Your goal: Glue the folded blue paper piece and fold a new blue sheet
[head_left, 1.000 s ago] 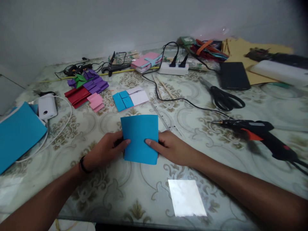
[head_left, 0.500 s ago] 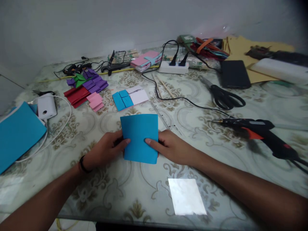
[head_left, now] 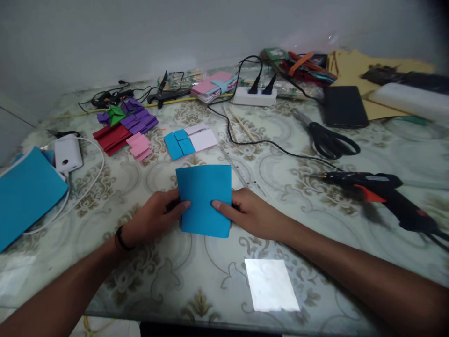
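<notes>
Blue paper (head_left: 203,187) | plain, four-cornered, slightly bowed | held by both hands (head_left: 254,213)

Looks like a home craft corner to me, since the shiny tabletop (head_left: 196,281) by the plain grey wall (head_left: 140,42) has that floral pattern you'd expect in somebody's house. The craft side is pretty obvious: a black glue gun (head_left: 398,203), black-handled scissors (head_left: 315,131), a clear ruler (head_left: 242,172), a couple of thin wooden sticks (head_left: 242,124), plus folded purple paper (head_left: 140,122) and folded red paper (head_left: 112,139). There's also a white power strip (head_left: 254,98) toward the back with two black plugs (head_left: 255,85) in it.
</notes>
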`<state>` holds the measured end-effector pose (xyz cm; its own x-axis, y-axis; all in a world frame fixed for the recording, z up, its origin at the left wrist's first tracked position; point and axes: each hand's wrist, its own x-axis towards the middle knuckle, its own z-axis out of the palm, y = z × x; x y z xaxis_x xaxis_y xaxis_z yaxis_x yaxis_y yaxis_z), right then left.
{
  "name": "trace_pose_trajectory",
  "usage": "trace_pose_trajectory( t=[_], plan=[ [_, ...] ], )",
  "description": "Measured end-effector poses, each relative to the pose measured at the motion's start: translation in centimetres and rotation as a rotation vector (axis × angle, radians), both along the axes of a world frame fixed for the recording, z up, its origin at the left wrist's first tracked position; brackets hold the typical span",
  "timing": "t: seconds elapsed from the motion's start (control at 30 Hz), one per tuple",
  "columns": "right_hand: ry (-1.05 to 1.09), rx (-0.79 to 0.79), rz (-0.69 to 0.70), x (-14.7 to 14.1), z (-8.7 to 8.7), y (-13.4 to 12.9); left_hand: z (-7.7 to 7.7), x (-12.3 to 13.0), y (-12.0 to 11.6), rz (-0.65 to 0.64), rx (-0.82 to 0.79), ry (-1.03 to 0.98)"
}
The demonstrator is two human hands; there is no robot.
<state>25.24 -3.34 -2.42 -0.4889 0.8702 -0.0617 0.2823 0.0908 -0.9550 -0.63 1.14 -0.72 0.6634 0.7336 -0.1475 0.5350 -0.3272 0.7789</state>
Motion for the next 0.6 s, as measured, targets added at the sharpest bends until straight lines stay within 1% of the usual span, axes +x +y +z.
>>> trace_pose_trajectory(
  t=[0.37,0.6],
  plan=[
    [-0.006,-0.006,-0.008,0.06,-0.27,0.01,-0.11,-0.12,-0.11,-0.002,-0.008,-0.027],
    [-0.007,0.002,-0.005,-0.03,-0.13,0.05,-0.08,-0.13,-0.07,-0.015,0.006,-0.035]
  ],
)
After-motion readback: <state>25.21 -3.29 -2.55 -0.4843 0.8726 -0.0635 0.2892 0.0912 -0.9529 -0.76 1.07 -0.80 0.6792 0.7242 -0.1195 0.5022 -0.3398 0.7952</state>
